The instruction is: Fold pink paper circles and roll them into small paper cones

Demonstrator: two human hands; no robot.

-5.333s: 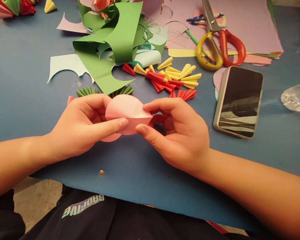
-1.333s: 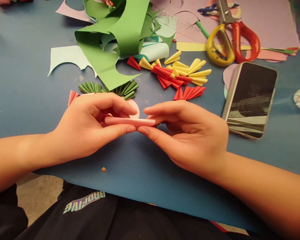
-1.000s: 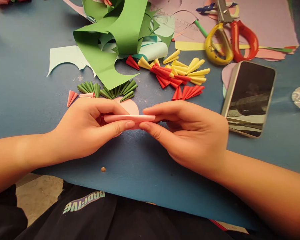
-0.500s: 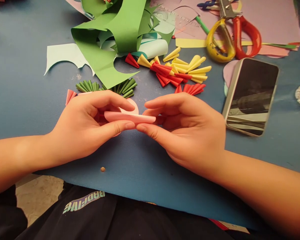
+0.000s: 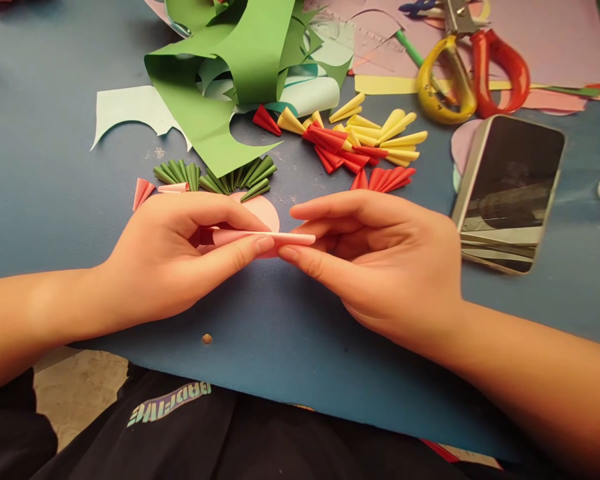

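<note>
A pink piece of paper (image 5: pixel 293 238), partly rolled, is pinched between both hands above the front of the table. My left hand (image 5: pixel 180 250) grips its left part with thumb and index finger. At its right end my right hand (image 5: pixel 380 250) holds it, thumb beneath and index finger a little above. A pale pink paper round (image 5: pixel 264 212) lies just behind the hands. Small green paper cones (image 5: pixel 240 177) sit in fans beyond it, with pink cones (image 5: pixel 143 193) by the left knuckles. Red paper cones (image 5: pixel 384 179) lie behind my right hand.
Yellow paper cones (image 5: pixel 393 130) lie mixed with red ones farther back. Cut green paper (image 5: pixel 257 60) and a white scrap (image 5: pixel 125 113) spread at the back left. Scissors (image 5: pixel 447 87) with yellow and red handles rest on paper sheets; a phone (image 5: pixel 513 190) lies to the right.
The pink paper's upper edge has curled over into a narrower roll. My left index finger has come down onto it, and more of the pale round shows behind.
</note>
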